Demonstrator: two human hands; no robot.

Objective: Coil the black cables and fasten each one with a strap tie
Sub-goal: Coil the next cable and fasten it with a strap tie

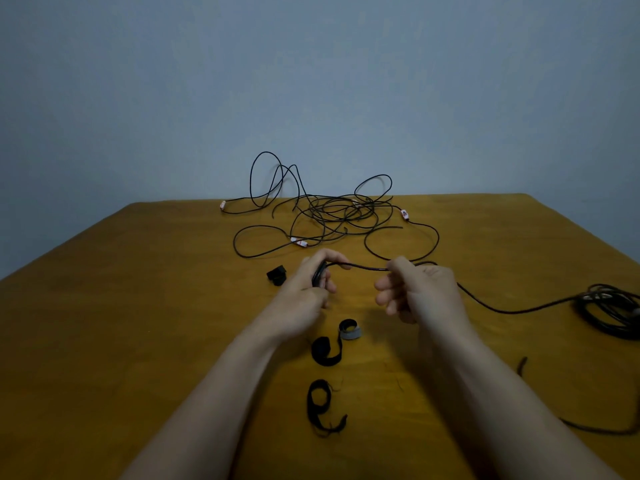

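Observation:
My left hand (313, 282) grips a small coil of black cable (367, 267) above the table's middle. A short stretch of that cable runs across to my right hand (419, 289), which pinches it between thumb and fingers. Past my right hand the cable trails right to a loose bundle (609, 310) at the table's right edge. A tangle of thin black cables (332, 213) with white-tagged ends lies at the far side. Three strap ties lie near me: a grey-and-black one (349, 330), a black one (325, 351) and another black one (322, 407).
A folded black strap (277, 274) lies left of my left hand. The wooden table (121, 323) backs onto a plain grey wall. A further length of black cable (588, 427) lies on the table at the lower right.

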